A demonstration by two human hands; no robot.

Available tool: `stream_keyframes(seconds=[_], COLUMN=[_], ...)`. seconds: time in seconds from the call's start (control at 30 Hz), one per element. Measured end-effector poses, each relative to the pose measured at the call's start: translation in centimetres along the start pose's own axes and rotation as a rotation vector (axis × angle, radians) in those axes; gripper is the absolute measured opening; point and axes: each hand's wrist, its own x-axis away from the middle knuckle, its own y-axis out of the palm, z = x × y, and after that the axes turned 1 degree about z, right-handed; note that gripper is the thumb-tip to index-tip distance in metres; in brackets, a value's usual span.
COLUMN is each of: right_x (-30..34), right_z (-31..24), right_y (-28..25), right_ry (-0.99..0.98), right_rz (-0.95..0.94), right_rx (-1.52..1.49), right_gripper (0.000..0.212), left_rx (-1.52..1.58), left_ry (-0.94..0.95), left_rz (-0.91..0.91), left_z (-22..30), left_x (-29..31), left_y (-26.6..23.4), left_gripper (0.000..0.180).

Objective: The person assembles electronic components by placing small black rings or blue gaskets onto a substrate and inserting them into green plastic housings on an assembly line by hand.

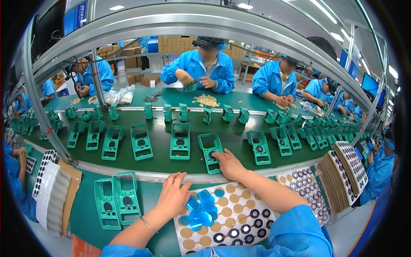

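Note:
My right hand [231, 165] reaches over the conveyor to a green plastic housing [209, 140]. Its fingertips rest at the round black part in the lower half of that housing, with the fingers apart. On the near bench, my left hand [173, 196] is open, fingers spread and pointing away from me. Beside its fingertips, several clear blue film discs [200, 214] lie loosely on a white backing sheet [183, 244]. This sheet also carries tan round spots and black rings with pale centres. Two more green housings [106, 204] lie side by side to the left of my left forearm.
Rows of green housings [180, 141] lie on the dark green conveyor [162, 165]. A metal frame [205, 25] crosses overhead. Stacked sheets of round parts [349, 167] stand right; white trays [51, 192] stand left. Across the line, people in blue [201, 70] work near tan pieces [206, 100].

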Motion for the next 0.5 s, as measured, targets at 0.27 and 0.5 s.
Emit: stream_keyframes(seconds=[0.27, 0.5], right_x=[-1.3, 7.9], right_z=[1.4, -8.2], right_y=[-2.8, -10.2], right_ry=[0.132, 0.121], right_rz=[0.121, -0.294], right_rx=[0.057, -0.333], right_gripper=[0.035, 0.013], left_rx=[-0.042, 0.164], left_ry=[0.068, 0.170], left_rz=[-0.034, -0.180], left_z=[3.0, 6.5], left_x=[4.2, 6.0], left_y=[-1.8, -2.2], left_gripper=[0.029, 0.020])
